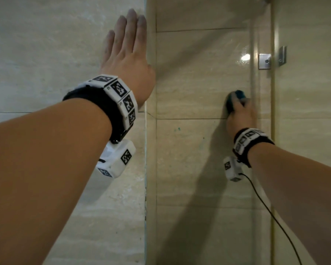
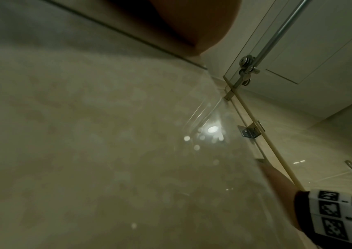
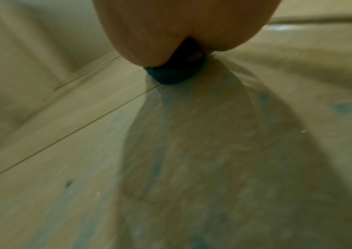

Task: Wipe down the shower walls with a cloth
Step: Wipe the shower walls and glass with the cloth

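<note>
My right hand (image 1: 239,113) grips a bunched dark blue cloth (image 1: 235,98) and presses it against the beige tiled back wall (image 1: 199,77), just above a horizontal grout line. In the right wrist view the heel of the hand (image 3: 183,28) hides most of the cloth (image 3: 171,75), which touches the wall. My left hand (image 1: 126,41) lies flat, fingers straight, on the left wall (image 1: 46,54) near the corner. Only its palm heel (image 2: 194,23) shows in the left wrist view.
A glass panel edge (image 1: 253,150) runs down the right side, held by a metal bracket (image 1: 265,61). Small blue-green specks (image 1: 179,129) dot the back wall. A black cable (image 1: 271,213) hangs from the right wrist camera. A metal rail with rollers (image 2: 247,67) sits overhead.
</note>
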`<state>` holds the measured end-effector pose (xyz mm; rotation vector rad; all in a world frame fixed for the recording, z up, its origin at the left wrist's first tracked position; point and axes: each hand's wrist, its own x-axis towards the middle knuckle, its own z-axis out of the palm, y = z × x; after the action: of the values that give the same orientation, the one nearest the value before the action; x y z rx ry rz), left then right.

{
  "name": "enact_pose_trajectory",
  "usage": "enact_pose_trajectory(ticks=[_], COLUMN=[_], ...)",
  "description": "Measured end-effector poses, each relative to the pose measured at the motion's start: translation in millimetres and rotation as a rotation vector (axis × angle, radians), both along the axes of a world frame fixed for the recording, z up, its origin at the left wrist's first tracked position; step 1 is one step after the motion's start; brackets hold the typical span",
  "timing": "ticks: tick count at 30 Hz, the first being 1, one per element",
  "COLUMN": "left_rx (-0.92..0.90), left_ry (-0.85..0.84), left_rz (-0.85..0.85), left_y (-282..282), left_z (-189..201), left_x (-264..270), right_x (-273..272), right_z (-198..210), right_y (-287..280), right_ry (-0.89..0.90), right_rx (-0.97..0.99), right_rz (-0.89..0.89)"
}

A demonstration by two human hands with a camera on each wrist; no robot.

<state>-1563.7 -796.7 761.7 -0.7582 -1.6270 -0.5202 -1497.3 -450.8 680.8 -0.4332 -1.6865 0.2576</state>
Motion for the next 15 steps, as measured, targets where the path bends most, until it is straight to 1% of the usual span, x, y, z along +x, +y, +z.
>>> enact_pose_trajectory(ticks=[3, 5, 7, 10, 13, 15], left_rx=[0.010, 0.021, 0.022, 0.022, 0.020, 0.019], left_ry=[-0.002, -0.006, -0.008, -0.011, -0.009, -0.004], left_rz=[-0.004, -0.014, -0.016, -0.018, -0.023, -0.020], left_y=[1, 2, 3, 3, 4, 4], left_z=[-2, -5, -7, -9, -9, -10], left_x=[1, 2, 2, 0, 0, 0], right_x=[17, 13, 1, -24, -52, -74], right_z=[-7, -11, -15, -21, -20, -19], right_y=[17, 14, 2, -23, -52, -75], right_ry=[0.023, 0.048, 0.093, 0.042, -0.071, -0.180], right_rx=[-0.125, -0.194, -0.219, -0.141, -0.044, 0.038], right_rz=[-0.079, -0.113, -0.154, -0.185, -0.100, -0.060])
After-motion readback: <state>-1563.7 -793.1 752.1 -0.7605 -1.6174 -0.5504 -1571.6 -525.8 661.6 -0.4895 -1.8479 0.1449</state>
